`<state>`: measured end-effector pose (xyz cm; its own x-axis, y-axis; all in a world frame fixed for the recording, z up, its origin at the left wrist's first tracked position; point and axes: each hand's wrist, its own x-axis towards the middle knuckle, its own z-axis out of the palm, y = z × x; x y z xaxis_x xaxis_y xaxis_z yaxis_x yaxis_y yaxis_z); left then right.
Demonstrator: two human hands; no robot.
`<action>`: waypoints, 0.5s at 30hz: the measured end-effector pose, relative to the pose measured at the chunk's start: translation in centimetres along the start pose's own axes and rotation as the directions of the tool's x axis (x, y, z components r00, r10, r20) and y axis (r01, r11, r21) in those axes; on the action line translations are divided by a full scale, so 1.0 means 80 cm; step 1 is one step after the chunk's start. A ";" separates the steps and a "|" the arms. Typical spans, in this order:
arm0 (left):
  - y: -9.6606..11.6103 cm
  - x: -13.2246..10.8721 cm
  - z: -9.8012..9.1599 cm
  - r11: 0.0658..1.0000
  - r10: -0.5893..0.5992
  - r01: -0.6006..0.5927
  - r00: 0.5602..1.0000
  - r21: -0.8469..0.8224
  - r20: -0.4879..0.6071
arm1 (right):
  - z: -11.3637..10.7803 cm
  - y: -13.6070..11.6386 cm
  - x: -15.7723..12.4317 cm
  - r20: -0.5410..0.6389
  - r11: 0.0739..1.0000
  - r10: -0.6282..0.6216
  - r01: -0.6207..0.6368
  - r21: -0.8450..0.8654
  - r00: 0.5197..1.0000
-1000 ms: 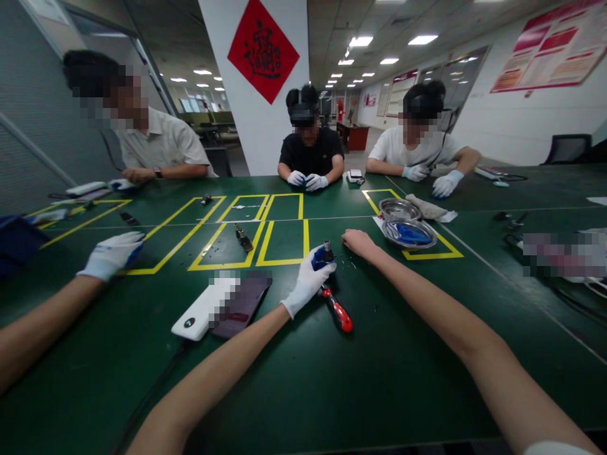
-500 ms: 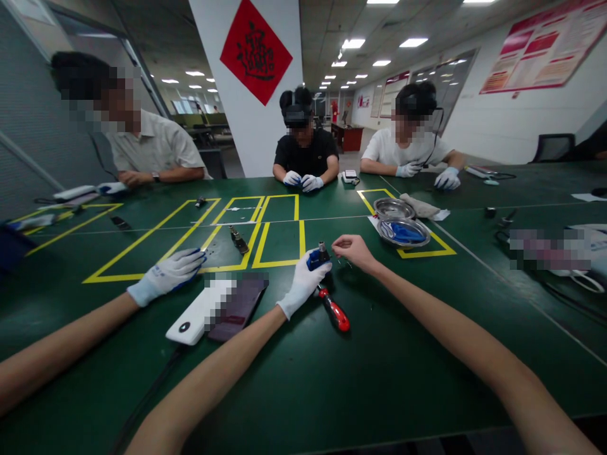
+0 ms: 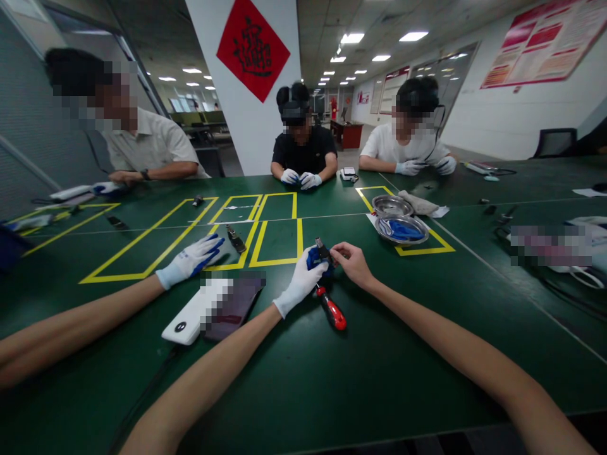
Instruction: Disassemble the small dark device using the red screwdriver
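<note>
My left hand (image 3: 303,279), in a white glove with blue palm and fingers, grips a small black part with a metal tip (image 3: 324,251). The part leans to the left, its tip pointing up. My bare right hand (image 3: 355,264) has thumb and forefinger closed together against the part's right side; whatever is pinched there is too small to name. Just below my left hand lies a screwdriver (image 3: 334,311) with a red and black handle, its shaft end hidden by the glove. A similar dark part with a metal end (image 3: 235,240) rests on the table to the left.
A co-worker's gloved hand (image 3: 193,258) reaches in from the left. Near it lie a white power bank (image 3: 192,319) with a cable and a dark phone (image 3: 234,309). Metal bowls (image 3: 402,240) stand at right. Yellow tape (image 3: 275,262) marks the green table. Three people sit opposite.
My right hand has closed in on the black part, which now tilts left. The co-worker's gloved hand at left has moved right and up. The right-hand person opposite has drawn their hands together.
</note>
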<state>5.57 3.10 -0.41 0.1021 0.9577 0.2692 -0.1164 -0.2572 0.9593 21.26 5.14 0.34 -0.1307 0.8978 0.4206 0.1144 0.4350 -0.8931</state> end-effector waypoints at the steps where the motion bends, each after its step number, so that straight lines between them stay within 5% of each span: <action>1: 0.000 0.000 0.000 1.000 -0.008 0.008 1.000 0.001 0.001 | 0.001 0.000 -0.002 0.000 1.000 0.001 -0.001 -0.004 1.000; 15: -0.007 0.005 -0.005 0.999 -0.016 0.018 0.999 -0.044 0.035 | 0.005 -0.009 -0.014 -0.056 0.991 -0.080 0.073 -0.113 0.995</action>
<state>5.26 3.65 -0.89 0.1389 0.9565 0.2566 -0.1583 -0.2343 0.9592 20.92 3.81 0.42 -0.0837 0.8627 0.4987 0.2147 0.5043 -0.8364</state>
